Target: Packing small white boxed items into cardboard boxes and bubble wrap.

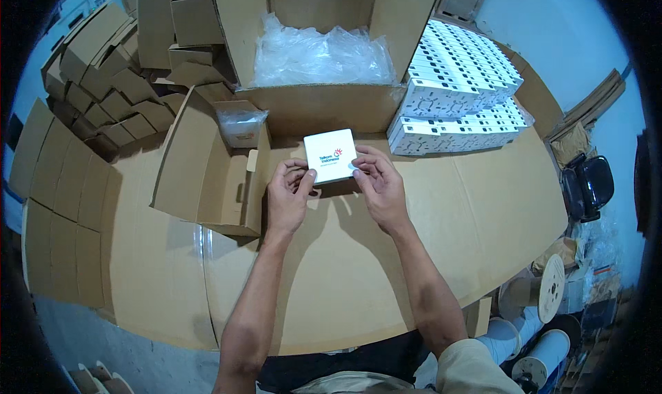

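Note:
A small white square device (331, 156) with a little printed mark on its face is held between both hands above the cardboard-covered table (441, 214). My left hand (289, 194) grips its lower left corner with thumb and fingers. My right hand (379, 183) pinches its right edge. An open, empty small cardboard box (207, 180) lies on its side just left of my left hand.
A large open carton (321, 56) filled with clear plastic bags stands behind the hands. Stacks of white devices (458, 90) sit at the right back. Folded small boxes (117, 70) pile up at the left. A bagged item (241, 121) rests atop the open box. Cable spools (545, 304) stand on the floor at the right.

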Available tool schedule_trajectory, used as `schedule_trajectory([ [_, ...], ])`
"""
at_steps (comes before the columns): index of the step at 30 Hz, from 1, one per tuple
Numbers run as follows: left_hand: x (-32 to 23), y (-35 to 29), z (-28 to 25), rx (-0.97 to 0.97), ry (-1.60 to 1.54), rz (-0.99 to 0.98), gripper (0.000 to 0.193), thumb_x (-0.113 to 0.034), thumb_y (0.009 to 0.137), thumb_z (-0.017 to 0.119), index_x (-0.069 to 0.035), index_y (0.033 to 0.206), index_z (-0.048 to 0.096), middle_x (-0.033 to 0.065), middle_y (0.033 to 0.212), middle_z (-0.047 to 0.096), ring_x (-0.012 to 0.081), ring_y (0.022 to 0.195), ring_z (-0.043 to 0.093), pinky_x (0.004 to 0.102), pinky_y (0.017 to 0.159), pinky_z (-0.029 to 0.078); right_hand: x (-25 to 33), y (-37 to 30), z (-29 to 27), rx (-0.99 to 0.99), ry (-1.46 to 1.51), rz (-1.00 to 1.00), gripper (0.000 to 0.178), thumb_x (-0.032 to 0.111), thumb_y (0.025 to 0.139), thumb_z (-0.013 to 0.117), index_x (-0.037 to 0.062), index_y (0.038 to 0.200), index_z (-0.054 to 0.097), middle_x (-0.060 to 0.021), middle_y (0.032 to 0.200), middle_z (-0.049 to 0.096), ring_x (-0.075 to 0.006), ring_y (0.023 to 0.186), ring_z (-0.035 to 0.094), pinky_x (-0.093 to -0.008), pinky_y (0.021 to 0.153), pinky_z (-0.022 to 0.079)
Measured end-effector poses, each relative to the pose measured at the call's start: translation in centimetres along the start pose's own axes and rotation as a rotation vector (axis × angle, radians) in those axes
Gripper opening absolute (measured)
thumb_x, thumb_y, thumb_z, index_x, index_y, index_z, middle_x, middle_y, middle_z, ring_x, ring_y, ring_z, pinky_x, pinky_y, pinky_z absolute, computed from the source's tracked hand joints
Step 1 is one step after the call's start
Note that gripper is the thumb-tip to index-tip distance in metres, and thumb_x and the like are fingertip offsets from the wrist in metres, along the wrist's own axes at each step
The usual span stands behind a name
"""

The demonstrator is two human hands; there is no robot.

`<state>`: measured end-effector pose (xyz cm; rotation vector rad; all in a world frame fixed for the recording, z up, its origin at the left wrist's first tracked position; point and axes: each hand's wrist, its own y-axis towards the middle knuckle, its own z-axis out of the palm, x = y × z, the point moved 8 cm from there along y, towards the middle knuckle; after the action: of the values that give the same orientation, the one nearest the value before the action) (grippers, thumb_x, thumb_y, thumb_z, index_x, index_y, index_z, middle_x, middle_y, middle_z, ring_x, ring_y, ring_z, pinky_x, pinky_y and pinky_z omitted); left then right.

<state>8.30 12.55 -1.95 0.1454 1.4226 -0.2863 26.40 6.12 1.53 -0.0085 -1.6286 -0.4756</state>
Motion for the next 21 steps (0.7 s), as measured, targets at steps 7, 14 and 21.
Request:
schedule_trajectory([
  [7,-0.6,0.2,-0.2,0.032,0.156,0.177,0.041,0.001,0.096,0.063,0.003,0.135,0.052,0.0164,0.126,0.066,0.0199,0.117,0.064,0.0322,0.102,0.051,-2.2,0.2,-0.6,-0.003,-0.035,0.072,0.055,-0.009,0.089,0.067,0.0032,0.137,0.043,-0.0151,0.119,0.064,-0.0218,0.11,0.067,-0.0331,0.092,0.056],
  [14,-1.6,-0.5,0.5,0.033,0.464,0.204,0.037,0.001,0.094,0.065,0.0,0.13,0.057,0.0133,0.12,0.07,0.0199,0.114,0.066,0.0339,0.099,0.052,-1.9,0.1,-0.8,0.009,-0.223,0.027,0.056,-0.01,0.087,0.067,0.0041,0.136,0.045,-0.017,0.115,0.069,-0.0259,0.109,0.069,-0.0365,0.094,0.056],
  [21,-1.7,-0.8,0.6,0.015,0.483,0.181,0.036,0.001,0.094,0.065,-0.001,0.129,0.058,0.0136,0.117,0.071,0.0207,0.112,0.067,0.0347,0.099,0.051,-1.7,0.1,-0.7,0.076,-0.321,0.062,0.055,-0.009,0.089,0.066,0.0021,0.138,0.044,-0.0151,0.117,0.067,-0.0217,0.112,0.066,-0.0352,0.098,0.054],
])
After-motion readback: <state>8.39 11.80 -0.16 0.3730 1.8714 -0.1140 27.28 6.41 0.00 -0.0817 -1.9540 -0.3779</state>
